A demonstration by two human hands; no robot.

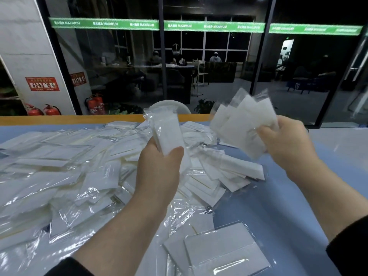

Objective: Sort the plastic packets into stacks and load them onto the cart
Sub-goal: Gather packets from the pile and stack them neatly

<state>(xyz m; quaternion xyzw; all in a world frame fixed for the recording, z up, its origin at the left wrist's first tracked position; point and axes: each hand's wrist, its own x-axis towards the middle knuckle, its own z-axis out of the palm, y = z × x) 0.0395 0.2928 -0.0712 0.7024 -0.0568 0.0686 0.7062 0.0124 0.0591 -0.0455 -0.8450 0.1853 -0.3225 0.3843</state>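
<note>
A big loose heap of clear plastic packets with white inserts [65,170] covers the left and middle of the blue table [294,198]. My left hand [159,168] is raised over the heap and grips an upright, aligned stack of packets [169,130]. My right hand [286,140] is held up at the right and clutches a fanned, blurred bunch of packets [243,122]. Larger flat packets [225,251] lie at the table's near edge. No cart is in view.
The table's far edge is an orange strip [69,118]. Beyond it stands a glass wall with a green banner [179,26] and dark reflections. Red fire extinguishers [95,105] stand by a white pillar [29,56] at the left. Bare blue tabletop lies at the right.
</note>
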